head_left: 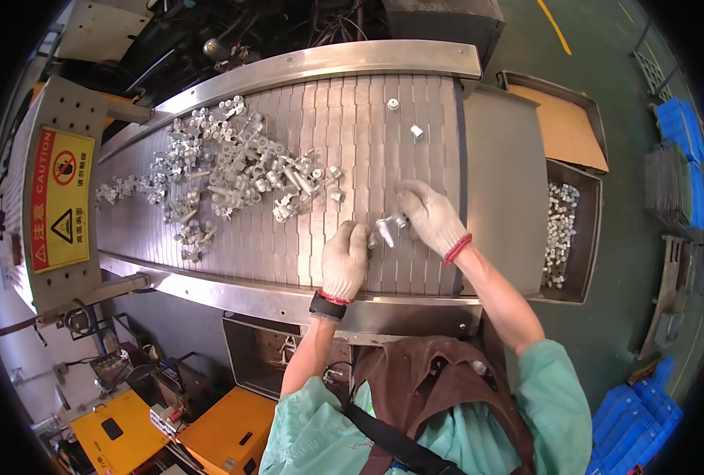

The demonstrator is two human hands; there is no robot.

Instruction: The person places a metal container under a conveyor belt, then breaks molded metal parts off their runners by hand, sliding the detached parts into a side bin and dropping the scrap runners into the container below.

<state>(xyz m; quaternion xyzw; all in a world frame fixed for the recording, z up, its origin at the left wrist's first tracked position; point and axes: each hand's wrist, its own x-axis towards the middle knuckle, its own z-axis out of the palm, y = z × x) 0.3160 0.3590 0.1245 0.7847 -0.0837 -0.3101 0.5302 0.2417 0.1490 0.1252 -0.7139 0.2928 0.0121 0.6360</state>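
Both hands wear white knitted gloves over a slatted metal conveyor (376, 158). My right hand (431, 215) has its fingers bent round one end of a small silvery metal piece (387, 231). Close to the other side of that piece, my left hand (346, 260) has its fingers together, pointing up the belt; whether it grips anything is hidden. A heap of silvery metal parts (233, 162) lies on the belt to the left. Two small cylindrical pieces, one (393, 104) upright and another (417, 131) on its side, rest near the belt's right end.
Beyond the belt's right end stands a metal bin (595, 237) of small parts, with a tray (562, 127) behind it. A caution sign (63, 198) is at left. Below the belt are a dark metal box (245, 356) and orange machines (229, 431). Blue crates (633, 419) stand lower right.
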